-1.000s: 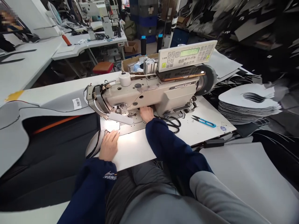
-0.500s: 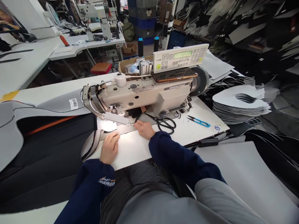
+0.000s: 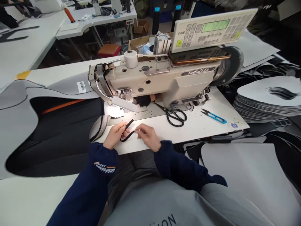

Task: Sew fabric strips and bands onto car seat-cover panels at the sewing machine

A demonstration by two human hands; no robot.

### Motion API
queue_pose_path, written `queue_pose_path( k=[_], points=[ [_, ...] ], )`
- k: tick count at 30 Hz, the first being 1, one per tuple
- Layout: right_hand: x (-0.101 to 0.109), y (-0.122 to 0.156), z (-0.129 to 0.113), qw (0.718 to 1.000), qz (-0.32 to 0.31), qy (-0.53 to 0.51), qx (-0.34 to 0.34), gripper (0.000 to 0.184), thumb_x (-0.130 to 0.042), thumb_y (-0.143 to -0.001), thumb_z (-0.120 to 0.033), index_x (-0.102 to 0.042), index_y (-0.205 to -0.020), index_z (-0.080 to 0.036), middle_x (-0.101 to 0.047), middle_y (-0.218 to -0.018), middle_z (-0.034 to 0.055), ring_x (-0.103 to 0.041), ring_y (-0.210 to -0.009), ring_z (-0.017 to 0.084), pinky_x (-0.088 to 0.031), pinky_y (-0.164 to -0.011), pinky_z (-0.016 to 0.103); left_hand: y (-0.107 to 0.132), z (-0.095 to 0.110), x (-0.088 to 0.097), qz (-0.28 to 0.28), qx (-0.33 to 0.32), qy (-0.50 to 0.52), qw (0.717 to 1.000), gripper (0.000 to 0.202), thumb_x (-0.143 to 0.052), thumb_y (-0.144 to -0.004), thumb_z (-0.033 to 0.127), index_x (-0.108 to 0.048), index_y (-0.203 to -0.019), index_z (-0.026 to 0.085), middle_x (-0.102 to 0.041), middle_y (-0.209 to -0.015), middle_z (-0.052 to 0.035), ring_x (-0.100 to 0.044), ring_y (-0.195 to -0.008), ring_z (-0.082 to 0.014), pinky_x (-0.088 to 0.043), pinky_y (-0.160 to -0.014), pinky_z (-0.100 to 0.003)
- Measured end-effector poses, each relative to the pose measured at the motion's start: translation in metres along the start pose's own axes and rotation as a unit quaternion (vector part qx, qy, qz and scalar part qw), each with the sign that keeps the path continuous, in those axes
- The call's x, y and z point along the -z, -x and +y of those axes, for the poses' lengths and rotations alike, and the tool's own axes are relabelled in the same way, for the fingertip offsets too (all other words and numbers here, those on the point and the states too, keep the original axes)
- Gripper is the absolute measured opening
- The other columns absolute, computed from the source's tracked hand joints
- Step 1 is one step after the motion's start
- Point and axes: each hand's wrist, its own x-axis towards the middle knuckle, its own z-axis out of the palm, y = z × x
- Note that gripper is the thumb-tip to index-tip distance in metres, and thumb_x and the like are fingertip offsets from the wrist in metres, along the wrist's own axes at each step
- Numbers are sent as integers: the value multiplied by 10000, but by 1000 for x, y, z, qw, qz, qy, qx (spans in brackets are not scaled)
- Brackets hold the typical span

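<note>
A narrow black strip (image 3: 128, 137) bends in a loop between my two hands, just above the white table's front edge. My left hand (image 3: 115, 134) pinches it near one end, with a short tail sticking up past the fingers. My right hand (image 3: 148, 135) is closed on the other end, fingertips together. Behind them stands the sewing machine (image 3: 162, 81), its lamp lighting the needle area. A grey and black layered fabric piece (image 3: 100, 127) curls up beside my left hand. Black-handled scissors (image 3: 176, 117) lie on the table beyond my right hand.
Blue thread snips (image 3: 213, 116) lie at the table's right. A stack of pale curved pieces (image 3: 265, 94) is farther right. A large grey and black fabric panel (image 3: 58, 135) covers the left side. A control panel (image 3: 213, 29) sits atop the machine.
My hands have come off the tabletop by the needle plate and now hold the black strip between them, nearer to me. The view has tilted down and closer to the machine.
</note>
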Motion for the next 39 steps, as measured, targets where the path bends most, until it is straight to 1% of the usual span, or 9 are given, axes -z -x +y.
queue_pose_path(
  k=[2,5,12,18,23,26,29,33,39],
  points=[
    [4,-17,7,998,54,11,0,189,-579,-915,-348,-635,-852,-179,-639,-930,63,-599,-692,126,-503,-566,234,7,-1,5,3,-13,-28,1000,549,-654,-738,634,-682,-966,136,-651,-728,-40,-494,-549,-110,-397,-516,-239],
    [0,-31,16,999,41,18,-4,201,-577,-891,-354,-641,-830,-173,-641,-1104,113,-626,-868,166,-536,-617,253,16,-3,8,2,-24,-56,998,506,-616,-793,596,-691,-1002,141,-648,-714,-36,-509,-585,-126,-412,-560,-249],
    [-17,-31,25,998,25,63,-5,175,-535,-893,-300,-573,-769,-183,-660,-855,47,-612,-772,148,-523,-730,277,20,-7,9,-1,-54,-124,991,601,-503,-861,699,-703,-1018,155,-702,-801,-76,-604,-705,-196,-479,-663,-306],
    [-22,-29,17,999,43,28,17,213,-556,-905,-352,-548,-754,-202,-620,-767,10,-579,-709,133,-493,-692,263,19,-3,6,91,-114,-186,972,365,-619,-784,520,-716,-908,190,-707,-840,-41,-605,-699,-182,-467,-690,-307],
    [-29,-48,18,980,-22,167,103,227,-441,-999,-292,-585,-854,-193,-663,-943,74,-616,-884,173,-507,-830,311,17,9,40,141,-137,-196,961,288,-624,-766,467,-721,-809,198,-669,-713,-11,-579,-662,-169,-431,-660,-300],
    [-48,-69,25,936,-82,306,154,193,-477,-1000,-268,-627,-970,-150,-620,-1287,182,-565,-1209,263,-448,-1048,436,2,21,68,175,-159,-200,951,254,-641,-758,434,-728,-807,200,-677,-761,-10,-600,-714,-169,-458,-704,-293],
    [-74,-80,34,892,-130,395,177,317,-550,-987,-363,-637,-1095,-78,-534,-1395,263,-522,-1286,330,-424,-1078,495,-25,29,81,181,-199,-252,930,196,-624,-745,366,-724,-752,197,-683,-874,-30,-637,-843,-189,-494,-824,-302],
    [-93,-75,40,858,-150,440,218,583,-572,-963,-482,-561,-1267,15,-394,-1469,382,-392,-1412,418,-336,-1142,569,-62,31,71,164,-169,-403,884,138,-618,-716,269,-729,-690,191,-678,-1090,-80,-613,-1083,-273,-479,-982,-365],
    [-87,-70,36,844,-162,460,223,535,-530,-955,-384,-530,-1319,9,-446,-1426,360,-394,-1397,460,-334,-1124,581,-91,27,55,146,-129,-547,814,235,-568,-789,238,-785,-847,170,-685,-1098,-135,-556,-1182,-348,-423,-1063,-435]
  ],
)
